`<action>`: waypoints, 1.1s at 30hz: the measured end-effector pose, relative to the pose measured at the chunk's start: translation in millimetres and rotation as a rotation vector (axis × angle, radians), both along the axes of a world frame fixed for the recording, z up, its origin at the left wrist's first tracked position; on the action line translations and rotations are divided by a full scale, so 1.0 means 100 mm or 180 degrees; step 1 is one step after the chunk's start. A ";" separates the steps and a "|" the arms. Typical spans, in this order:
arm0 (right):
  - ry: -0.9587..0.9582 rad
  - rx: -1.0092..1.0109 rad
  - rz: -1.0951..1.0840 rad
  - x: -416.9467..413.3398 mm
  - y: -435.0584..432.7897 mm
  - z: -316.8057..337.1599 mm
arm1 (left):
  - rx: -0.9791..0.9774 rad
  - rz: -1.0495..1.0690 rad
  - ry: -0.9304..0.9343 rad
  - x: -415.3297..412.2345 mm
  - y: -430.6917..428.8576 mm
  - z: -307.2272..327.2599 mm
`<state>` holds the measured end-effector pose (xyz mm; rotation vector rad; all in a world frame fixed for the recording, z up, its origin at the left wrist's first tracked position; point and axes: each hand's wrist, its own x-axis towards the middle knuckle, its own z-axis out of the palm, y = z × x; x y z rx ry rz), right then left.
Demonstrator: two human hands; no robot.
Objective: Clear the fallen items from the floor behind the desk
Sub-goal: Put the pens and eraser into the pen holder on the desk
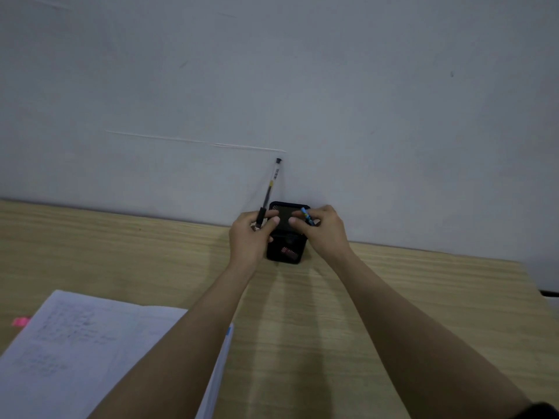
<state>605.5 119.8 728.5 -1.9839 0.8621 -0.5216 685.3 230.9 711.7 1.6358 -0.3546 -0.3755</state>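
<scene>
**Pens at the holder, not yet dropped in**

Left hand (251,234) pinches a clear pen (269,192) low on its dark grip; barrel stands up, tilted, cap end highest, just left of the holder (287,234). Right hand (320,229) is curled around a short blue item (306,216), probably another pen, mostly hidden, at the holder's right rim. Both thumbs reach over the holder's mouth. Holder sits on the desk (393,297) close to the wall (302,86); notebook (90,343) lies well to its near-left.

Handling, judged: pens are light, stiff, smooth plastic; the rubber grip is the surest hold. Mesh holder looks light and may tip if nudged. Floor behind the desk not visible.
</scene>
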 end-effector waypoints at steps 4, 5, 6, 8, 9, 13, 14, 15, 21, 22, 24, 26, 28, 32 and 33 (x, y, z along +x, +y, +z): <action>-0.0525 0.0369 -0.0379 -0.04 0.01 0.13 | 0.0075 0.0197 -0.0143 -0.08 0.03 0.09; -0.0682 0.0519 -0.0386 -0.05 0.01 0.21 | 0.0111 0.0214 -0.0206 -0.09 0.05 0.12; -0.0826 0.0624 -0.0310 -0.05 0.02 0.28 | 0.0178 0.0208 -0.0362 -0.10 0.07 0.14; -0.0887 0.0553 -0.0069 -0.06 0.02 0.44 | 0.0328 0.0074 -0.0794 -0.10 0.10 0.24; -0.0849 0.0473 0.0038 -0.06 0.02 0.53 | 0.0385 -0.0051 -0.0942 -0.10 0.11 0.30; -0.0980 0.0925 0.0184 -0.07 -0.01 0.78 | 0.0465 -0.0585 -0.1156 -0.08 0.11 0.52; -0.1034 0.1075 0.0253 -0.10 -0.02 0.82 | 0.0503 -0.0672 -0.1192 -0.07 0.12 0.56; -0.1098 0.1151 0.0302 -0.11 -0.02 0.85 | 0.0535 -0.0747 -0.1217 -0.07 0.12 0.60; -0.1492 0.1296 -0.0152 -0.22 -0.14 0.85 | 0.0497 -0.0509 -0.1150 -0.04 0.10 0.64; -0.1552 0.1358 -0.0284 -0.23 -0.18 0.82 | 0.0454 -0.0276 -0.1089 -0.02 0.10 0.61; -0.1565 0.1426 -0.0483 -0.25 -0.22 0.73 | 0.0528 -0.0045 -0.1033 0.02 0.14 0.50; -0.1395 0.1358 -0.0649 -0.25 -0.24 0.60 | 0.0710 -0.0191 -0.0946 0.04 0.17 0.35; -0.1108 0.1141 -0.0747 -0.22 -0.22 0.45 | 0.0794 -0.0448 -0.0727 0.04 0.18 0.20; -0.0682 0.0675 -0.0420 -0.12 -0.12 0.27 | 0.0797 -0.0906 -0.0674 0.00 0.22 0.03; -0.0633 0.0492 -0.0279 -0.10 -0.09 0.25 | 0.0755 -0.0980 -0.0705 0.00 0.24 0.02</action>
